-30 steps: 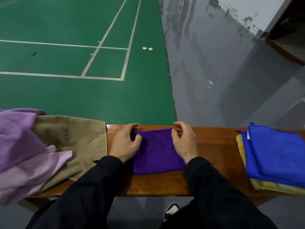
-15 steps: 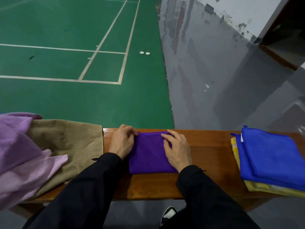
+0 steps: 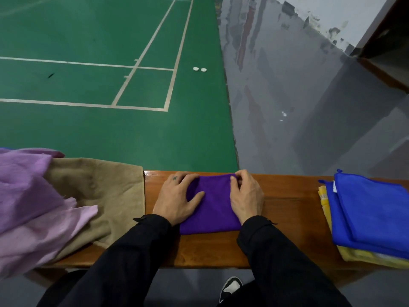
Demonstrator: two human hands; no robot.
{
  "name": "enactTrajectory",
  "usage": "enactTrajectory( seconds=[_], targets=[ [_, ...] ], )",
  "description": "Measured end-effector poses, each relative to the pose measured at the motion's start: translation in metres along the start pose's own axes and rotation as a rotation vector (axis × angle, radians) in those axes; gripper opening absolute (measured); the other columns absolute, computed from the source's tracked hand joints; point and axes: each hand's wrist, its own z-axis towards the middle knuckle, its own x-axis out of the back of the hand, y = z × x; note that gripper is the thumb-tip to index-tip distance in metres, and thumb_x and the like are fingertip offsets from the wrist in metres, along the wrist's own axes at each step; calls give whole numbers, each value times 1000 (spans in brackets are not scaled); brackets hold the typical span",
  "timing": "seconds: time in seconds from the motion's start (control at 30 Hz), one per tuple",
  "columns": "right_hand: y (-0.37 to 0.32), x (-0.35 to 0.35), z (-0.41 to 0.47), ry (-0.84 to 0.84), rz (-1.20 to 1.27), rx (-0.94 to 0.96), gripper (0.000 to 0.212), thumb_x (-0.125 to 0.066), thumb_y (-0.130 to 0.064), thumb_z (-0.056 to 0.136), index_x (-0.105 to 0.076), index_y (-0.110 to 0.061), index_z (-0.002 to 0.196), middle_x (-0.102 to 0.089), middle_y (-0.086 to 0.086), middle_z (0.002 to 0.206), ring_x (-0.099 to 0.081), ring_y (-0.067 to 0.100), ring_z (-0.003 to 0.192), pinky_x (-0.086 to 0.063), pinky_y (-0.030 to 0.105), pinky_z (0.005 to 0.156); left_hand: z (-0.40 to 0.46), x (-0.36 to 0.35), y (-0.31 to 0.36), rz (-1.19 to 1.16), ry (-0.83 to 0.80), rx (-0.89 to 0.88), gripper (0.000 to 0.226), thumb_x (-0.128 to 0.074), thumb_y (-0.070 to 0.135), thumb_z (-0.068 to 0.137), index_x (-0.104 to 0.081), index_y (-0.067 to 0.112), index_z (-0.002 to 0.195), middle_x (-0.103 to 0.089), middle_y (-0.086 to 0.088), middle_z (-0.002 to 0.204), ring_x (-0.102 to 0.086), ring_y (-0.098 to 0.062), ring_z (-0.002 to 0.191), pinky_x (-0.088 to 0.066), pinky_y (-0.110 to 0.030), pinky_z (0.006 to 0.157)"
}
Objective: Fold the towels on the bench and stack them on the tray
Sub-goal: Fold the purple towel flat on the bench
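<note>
Left hand (image 3: 177, 199) pressed the towel (image 3: 212, 209) flat, fingers spread; right hand (image 3: 245, 196) pinched its 12 o'clock edge (align corners before creasing)

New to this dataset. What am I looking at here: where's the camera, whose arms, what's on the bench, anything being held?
There is no robot. A person wears a wide-angle camera on the head, looking forward and down, so the black sleeves are their own arms. This is the only view.

A wooden bench runs across the picture, with a green court floor beyond it. In the middle lies a folded purple towel. The left hand rests on it with its thumb flat across the cloth, and the right hand pinches its far edge. Neither lifts it.

On the left lie a tan cloth and a crumpled lilac one. On the right, blue towels sit stacked on yellow ones. I cannot make out a tray.
</note>
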Motion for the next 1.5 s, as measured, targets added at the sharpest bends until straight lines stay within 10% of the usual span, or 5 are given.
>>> enactTrajectory(
  seconds=[0.4,0.7,1.03,1.3,1.5],
  targets=[
    [-6,-6,8,-27,-109,-50,30,-50,-40,104,-54,-25,130,-61,0,110,-60,18,94,-46,31,73,2,-2,0,21,20,58,58,-56,53,96,-44,25,145,-55,-1,136,-47,-17,124,-43,-36,108],
    [15,32,-2,-120,600,-218,23,-58,-32,103,-60,-29,125,-65,-8,116,-63,11,111,-55,36,97,-27,11,16,-296,242,380,59,-56,46,98,-43,14,147,-56,-12,138,-51,-27,127,-42,-41,110],
    [19,33,-69,-347,-160,163,46,-36,-52,107,-44,-43,152,-25,1,169,-18,20,155,-13,36,126,-69,0,54,243,-275,199,63,-18,66,102,-17,41,160,-2,1,171,5,-27,157,-3,-45,126],
    [6,55,-111,-382,-151,39,51,-40,-48,107,-36,-38,157,-24,-1,169,-14,20,157,-6,35,126,-60,21,95,-652,50,908,95,-85,29,78,-31,12,154,-41,-19,151,-47,-37,135,-42,-47,112],
    [2,82,-139,-309,507,-342,64,-56,-4,95,-44,-39,148,-50,-1,153,-46,21,143,-41,43,117,-82,47,164,-1426,-95,954,63,-69,-9,80,-49,16,135,-64,-24,120,-68,-44,101,-61,-55,76]
  ],
)
